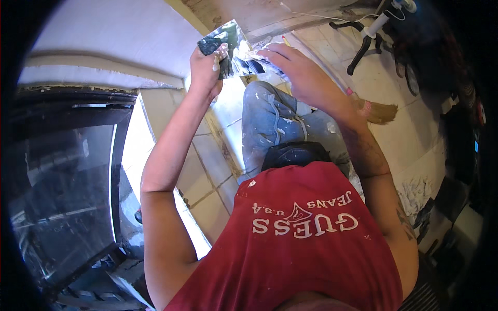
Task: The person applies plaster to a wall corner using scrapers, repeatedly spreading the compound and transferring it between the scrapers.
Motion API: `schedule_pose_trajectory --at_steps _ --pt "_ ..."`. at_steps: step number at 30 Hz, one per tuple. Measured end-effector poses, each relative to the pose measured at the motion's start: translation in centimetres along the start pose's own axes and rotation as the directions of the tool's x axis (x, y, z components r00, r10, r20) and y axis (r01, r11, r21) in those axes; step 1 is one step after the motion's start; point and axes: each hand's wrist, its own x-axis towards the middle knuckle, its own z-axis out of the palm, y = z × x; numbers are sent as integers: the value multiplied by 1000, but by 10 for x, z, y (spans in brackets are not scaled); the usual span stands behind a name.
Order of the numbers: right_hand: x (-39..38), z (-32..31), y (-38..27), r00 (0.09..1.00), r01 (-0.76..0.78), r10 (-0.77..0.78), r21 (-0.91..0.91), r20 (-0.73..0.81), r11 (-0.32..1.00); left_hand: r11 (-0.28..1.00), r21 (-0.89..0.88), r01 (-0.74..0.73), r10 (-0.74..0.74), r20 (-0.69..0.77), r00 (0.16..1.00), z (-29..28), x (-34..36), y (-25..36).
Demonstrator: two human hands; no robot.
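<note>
My left hand [205, 70] grips a flat, roughly square dark board [224, 37] by its near left side, thumb lying over the face. White paste is smeared across the board and spotted on that thumb. At the board's right edge, my right hand [296, 65] is closed around a pale, paste-covered tool [271, 66]. The fingers and paste hide its shape, so its kind cannot be made out. Both hands are held out over my bent knee [259, 103], in paste-spotted jeans.
A broom [381, 113] lies on the tiled floor [207, 160] to the right. Beyond it stands a pole with dark splayed legs [358, 57]. On the left are a white wall [119, 31] and a black-framed glossy panel [67, 171]. A whitish crumpled heap [419, 194] sits at right.
</note>
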Motion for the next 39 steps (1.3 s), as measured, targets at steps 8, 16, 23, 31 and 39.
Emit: schedule_pose_trajectory --at_steps 8,16,23,31,39 --pt "-9 31 -13 986 41 -20 -120 168 992 998 34 53 -47 -155 987 -22 -5 -16" --pt "21 -36 12 904 -424 197 850 379 312 950 -65 305 -306 1 952 -69 -10 35" --pt "126 -71 -28 993 -112 72 959 96 259 885 52 463 -461 239 855 -127 -102 3" --pt "344 -142 -220 602 618 -788 -550 -129 562 895 23 445 -424 349 836 -158 -111 2" --pt "417 -130 -316 633 378 -765 -813 -123 443 901 37 431 -427 241 871 -161 -95 -4"
